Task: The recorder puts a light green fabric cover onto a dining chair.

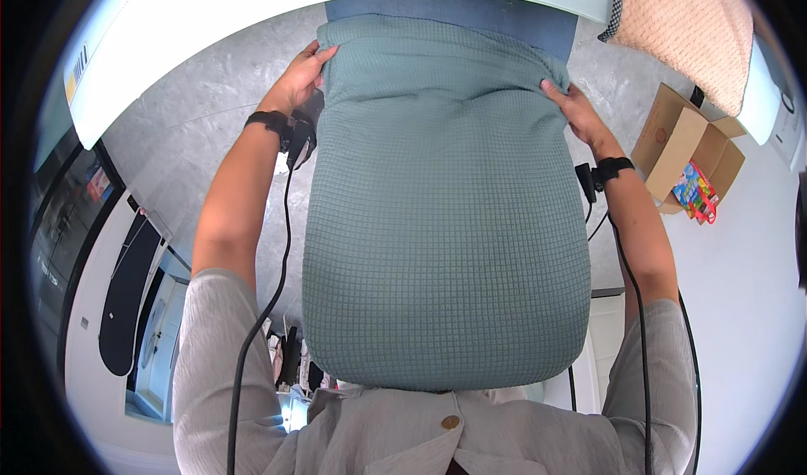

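Observation:
A green waffle-textured stretch cover (445, 240) lies over a padded, rounded form that looks like a chair back. Its near end reaches almost to my chest. Toward the far end the fabric is bunched in folds, and a bare blue upholstered part (454, 11) shows beyond its hem. My left hand (301, 78) is closed on the cover's far left edge, thumb on top. On the opposite edge, my right hand (578, 112) also grips the cover, its thumb over the fabric and its other fingers mostly hidden beneath.
A white surface (252, 13) curves across the far side. At the right are a pinkish textured cushion (685, 29) and an open cardboard box (672, 134) with a colourful bag (696, 191). Black cables (273, 294) hang from my wrist straps. Grey floor (202, 113) shows on the left.

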The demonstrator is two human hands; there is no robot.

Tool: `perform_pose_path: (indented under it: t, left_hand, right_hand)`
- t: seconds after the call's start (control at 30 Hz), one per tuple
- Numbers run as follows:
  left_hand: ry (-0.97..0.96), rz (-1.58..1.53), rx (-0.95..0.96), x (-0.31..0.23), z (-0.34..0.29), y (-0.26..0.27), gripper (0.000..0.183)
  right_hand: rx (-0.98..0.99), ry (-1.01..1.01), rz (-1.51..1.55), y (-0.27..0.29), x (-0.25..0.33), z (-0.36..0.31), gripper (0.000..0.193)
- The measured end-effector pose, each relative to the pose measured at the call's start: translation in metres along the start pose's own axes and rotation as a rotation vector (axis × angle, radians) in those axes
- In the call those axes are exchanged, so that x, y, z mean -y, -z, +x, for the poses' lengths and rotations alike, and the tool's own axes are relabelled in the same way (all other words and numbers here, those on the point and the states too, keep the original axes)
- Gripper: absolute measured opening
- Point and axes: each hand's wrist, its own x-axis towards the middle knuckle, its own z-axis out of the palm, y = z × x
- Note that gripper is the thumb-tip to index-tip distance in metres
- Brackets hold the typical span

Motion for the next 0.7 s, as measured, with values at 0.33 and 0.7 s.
perform_pose_path:
  t: [0.33,0.7]
  left_hand:
    - [0.141,0.056,0.030,0.007,0.004,-0.028,0.058]
    - [0.144,0.215,0.023,0.005,0.000,-0.021,0.062]
  right_hand:
    - [-0.014,-0.201,0.216,-0.003,-0.005,-0.007,0.082]
    - [0.100,-0.232,0.061,-0.018,0.012,-0.024,0.084]
